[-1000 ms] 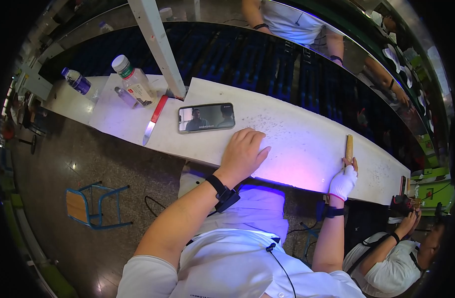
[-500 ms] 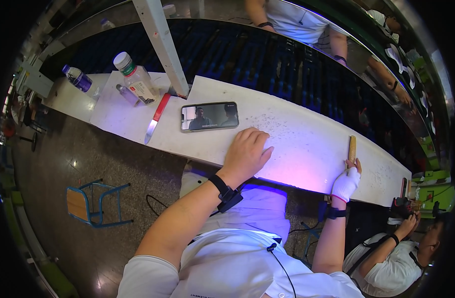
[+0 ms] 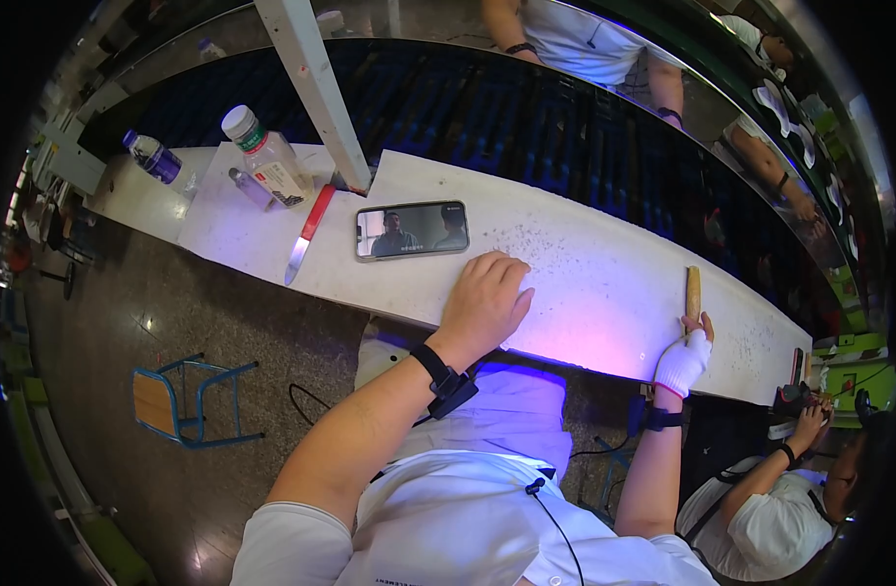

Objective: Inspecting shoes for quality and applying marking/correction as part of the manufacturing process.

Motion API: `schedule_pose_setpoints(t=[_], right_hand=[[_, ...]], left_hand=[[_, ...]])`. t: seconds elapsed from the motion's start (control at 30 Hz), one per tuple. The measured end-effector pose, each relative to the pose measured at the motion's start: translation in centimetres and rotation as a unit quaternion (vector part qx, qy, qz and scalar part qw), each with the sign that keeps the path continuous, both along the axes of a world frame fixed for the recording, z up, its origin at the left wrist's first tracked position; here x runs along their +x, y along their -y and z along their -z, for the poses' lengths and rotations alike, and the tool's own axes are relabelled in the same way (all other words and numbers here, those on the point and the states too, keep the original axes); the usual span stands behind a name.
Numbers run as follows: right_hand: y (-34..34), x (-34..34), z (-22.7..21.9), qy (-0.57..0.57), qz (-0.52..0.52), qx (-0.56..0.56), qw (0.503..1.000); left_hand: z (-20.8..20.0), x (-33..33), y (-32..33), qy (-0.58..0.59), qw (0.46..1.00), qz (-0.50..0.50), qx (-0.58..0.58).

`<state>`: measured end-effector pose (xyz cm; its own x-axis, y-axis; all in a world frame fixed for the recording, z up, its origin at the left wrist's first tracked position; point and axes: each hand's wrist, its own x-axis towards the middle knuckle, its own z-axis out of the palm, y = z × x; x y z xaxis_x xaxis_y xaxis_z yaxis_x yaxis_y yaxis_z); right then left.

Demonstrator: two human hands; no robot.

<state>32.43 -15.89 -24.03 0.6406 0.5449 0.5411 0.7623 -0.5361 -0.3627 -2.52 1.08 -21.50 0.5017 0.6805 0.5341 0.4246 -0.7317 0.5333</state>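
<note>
My bare left hand (image 3: 484, 303) rests on the white bench top (image 3: 585, 293), just below a phone (image 3: 411, 230) that lies face up with a picture on its screen. Its fingers lie loosely bent with the thumb apart, and nothing shows in them. On the right, my right hand (image 3: 684, 359) wears a white glove that leaves fingertips bare. Those fingers close around the lower end of a short tan stick, wooden-looking (image 3: 693, 289), which points away from me over the bench. Left of the phone lies a knife with a red handle (image 3: 317, 212), its blade toward me.
A clear bottle with a white cap (image 3: 272, 166), a small clear vial (image 3: 250, 188) and a purple-labelled bottle (image 3: 155, 156) are at the left. A white post (image 3: 316, 93) rises behind the phone. Dark rollers run behind the bench. A blue-framed stool (image 3: 189, 400) stands left; people work across and right.
My hands and the things on the bench stay in place. The person at the lower right has shifted slightly, and the arm across at the far right has moved.
</note>
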Motion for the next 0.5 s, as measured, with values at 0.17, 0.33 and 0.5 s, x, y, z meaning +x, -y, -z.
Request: schedule_pose_setpoints(t=[0.17, 0.33, 0.5], right_hand=[[0.0, -0.4, -0.3, 0.017, 0.002, 0.007, 1.000], [-0.1, -1.2, -0.9, 0.026, 0.006, -0.012, 1.000], [-0.1, -1.6, -1.3, 0.035, -0.007, -0.020, 0.999]], left_hand=[[0.0, 0.0, 0.0, -0.002, 1.000, 0.000, -0.003], [-0.2, 0.0, -0.1, -0.004, 1.000, 0.002, -0.001], [-0.2, 0.0, 0.0, -0.007, 1.000, 0.001, -0.005]])
